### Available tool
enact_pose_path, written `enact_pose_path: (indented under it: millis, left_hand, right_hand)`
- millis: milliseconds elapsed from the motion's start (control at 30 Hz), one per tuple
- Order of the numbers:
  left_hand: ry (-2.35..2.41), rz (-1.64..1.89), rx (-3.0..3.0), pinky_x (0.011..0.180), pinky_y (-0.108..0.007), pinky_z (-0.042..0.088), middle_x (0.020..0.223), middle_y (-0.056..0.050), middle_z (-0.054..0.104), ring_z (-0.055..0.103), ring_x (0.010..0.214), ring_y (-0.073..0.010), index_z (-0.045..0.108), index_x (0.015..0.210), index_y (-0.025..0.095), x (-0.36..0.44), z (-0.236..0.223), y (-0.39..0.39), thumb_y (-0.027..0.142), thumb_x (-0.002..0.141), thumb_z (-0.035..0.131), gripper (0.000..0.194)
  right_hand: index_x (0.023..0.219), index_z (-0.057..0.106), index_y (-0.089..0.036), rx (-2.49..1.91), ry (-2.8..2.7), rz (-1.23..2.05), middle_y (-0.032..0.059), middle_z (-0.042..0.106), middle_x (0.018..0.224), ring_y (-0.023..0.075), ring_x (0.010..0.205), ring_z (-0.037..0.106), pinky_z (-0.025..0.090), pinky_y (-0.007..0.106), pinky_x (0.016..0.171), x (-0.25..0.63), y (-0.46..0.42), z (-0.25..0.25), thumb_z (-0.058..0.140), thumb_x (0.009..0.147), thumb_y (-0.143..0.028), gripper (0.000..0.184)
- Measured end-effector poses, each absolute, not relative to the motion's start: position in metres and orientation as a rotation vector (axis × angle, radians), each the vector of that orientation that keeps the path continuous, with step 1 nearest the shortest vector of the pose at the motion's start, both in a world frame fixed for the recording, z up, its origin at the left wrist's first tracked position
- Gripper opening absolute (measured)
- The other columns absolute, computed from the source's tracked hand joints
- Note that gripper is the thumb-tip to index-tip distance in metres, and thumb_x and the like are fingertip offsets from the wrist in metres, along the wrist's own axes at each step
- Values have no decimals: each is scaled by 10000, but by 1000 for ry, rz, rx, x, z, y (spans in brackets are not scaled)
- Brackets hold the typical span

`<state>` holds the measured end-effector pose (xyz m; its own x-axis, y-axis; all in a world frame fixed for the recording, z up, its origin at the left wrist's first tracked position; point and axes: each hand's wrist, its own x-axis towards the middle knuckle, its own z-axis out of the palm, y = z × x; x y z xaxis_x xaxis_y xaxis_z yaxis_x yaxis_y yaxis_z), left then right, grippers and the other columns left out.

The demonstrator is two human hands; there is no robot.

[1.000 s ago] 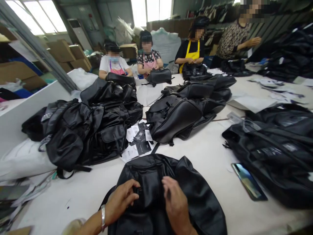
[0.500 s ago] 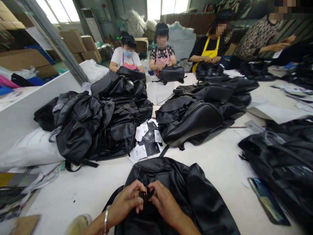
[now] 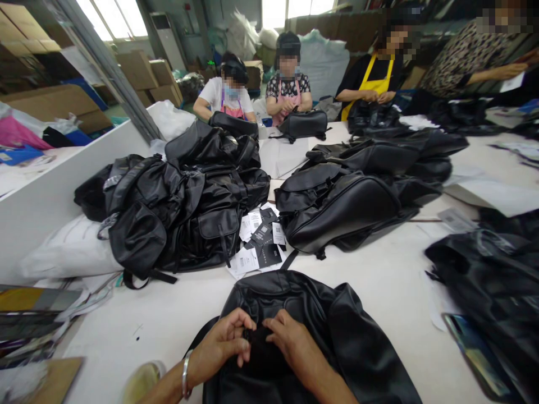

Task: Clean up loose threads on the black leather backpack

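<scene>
A black leather-look backpack point(image 3: 357, 336) lies on the white table right in front of me. Over its middle, my left hand point(image 3: 225, 339), with a silver bangle at the wrist, pinches a small black piece point(image 3: 247, 335) that looks like a strap buckle. My right hand point(image 3: 295, 342) is a short gap to the right, fingers bent and drawn together against the bag. Whatever lies between its fingertips is too dark to make out.
Black backpacks are heaped at the left point(image 3: 168, 207) and centre right point(image 3: 345, 213), with printed tags point(image 3: 261, 241) between them. More black bags point(image 3: 497, 280) and a phone point(image 3: 480, 353) lie right. A cup point(image 3: 143, 381) stands near my left forearm. Several people work across the table.
My hands have drawn a little apart; the right fingertips have moved away from the small black piece in the left. The whole view has shifted slightly.
</scene>
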<state>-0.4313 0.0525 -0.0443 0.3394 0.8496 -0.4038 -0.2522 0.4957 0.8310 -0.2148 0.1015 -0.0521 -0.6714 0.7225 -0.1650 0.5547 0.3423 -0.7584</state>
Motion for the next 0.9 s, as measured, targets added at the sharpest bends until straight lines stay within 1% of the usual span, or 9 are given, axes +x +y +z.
enact_pose_path:
  millis: [133, 267, 333, 400, 467, 633, 767, 833, 900]
  left_hand:
    - [1014, 766, 824, 523, -209, 458, 684, -13, 621, 564, 571, -117, 474, 1004, 157, -429, -43, 52, 250, 816, 618, 255]
    - [1166, 693, 949, 468, -201, 437, 649, 21, 593, 560, 524, -119, 460, 963, 181, -418, -38, 57, 291, 820, 609, 235]
    - [1273, 620, 1062, 414, -185, 393, 588, 46, 570, 526, 459, -110, 459, 934, 189, -411, -36, 60, 276, 809, 611, 215]
    - [1335, 542, 1161, 378, -172, 350, 530, 65, 547, 488, 405, -99, 461, 929, 194, -403, -35, 64, 257, 811, 589, 185]
    - [1330, 495, 1166, 350, -159, 322, 554, 57, 568, 481, 387, -92, 457, 944, 196, -398, -35, 67, 267, 816, 561, 179]
    - [1275, 492, 1070, 294, -133, 273, 601, 36, 594, 452, 345, -69, 435, 888, 187, -393, -33, 76, 280, 809, 536, 158]
    - [1325, 453, 1006, 254, -140, 291, 605, 70, 564, 459, 319, -79, 420, 869, 203, -391, -31, 83, 219, 745, 550, 181]
    - [1316, 424, 1013, 253, -139, 295, 606, 77, 564, 454, 312, -77, 414, 882, 203, -390, -31, 86, 199, 712, 574, 233]
    - [1285, 405, 1003, 263, -136, 306, 638, 65, 587, 455, 318, -69, 416, 896, 196, -389, -31, 89, 167, 688, 565, 257]
  right_hand:
    - [1183, 575, -278, -1130, -2414, 1197, 30, 538, 979, 149, 821, 613, 520, 237, 720, -220, 101, -50, 488, 870, -47, 399]
    - [1135, 584, -248, -1140, -2386, 1242, 53, 555, 1008, 183, 863, 614, 533, 303, 769, -220, 96, -42, 454, 883, -72, 333]
    - [1254, 500, -249, -1129, -2284, 1306, 83, 552, 1122, 208, 974, 601, 521, 353, 874, -216, 90, -38, 446, 888, -99, 400]
    - [1376, 351, -261, -1162, -2124, 1387, 90, 540, 1194, 208, 1039, 580, 490, 377, 962, -211, 82, -36, 495, 872, -132, 540]
    - [1392, 298, -275, -1190, -2006, 1444, 76, 540, 1203, 199, 1047, 573, 481, 369, 982, -210, 75, -37, 566, 842, -163, 622]
    - [1187, 472, -230, -1148, -2068, 1185, 97, 558, 1105, 231, 1001, 580, 527, 380, 869, -224, 63, -47, 483, 897, -172, 296]
    - [1156, 485, -207, -1019, -2119, 1140, 115, 552, 1140, 229, 1020, 582, 530, 353, 847, -226, 62, -55, 476, 863, -115, 307]
    - [1062, 519, -206, -1038, -1961, 1171, 98, 581, 1067, 207, 980, 593, 520, 334, 840, -224, 60, -59, 421, 908, -163, 188]
    - [1023, 548, -209, -1168, -1692, 1257, 78, 614, 967, 183, 871, 612, 518, 322, 808, -223, 57, -64, 340, 970, -269, 223]
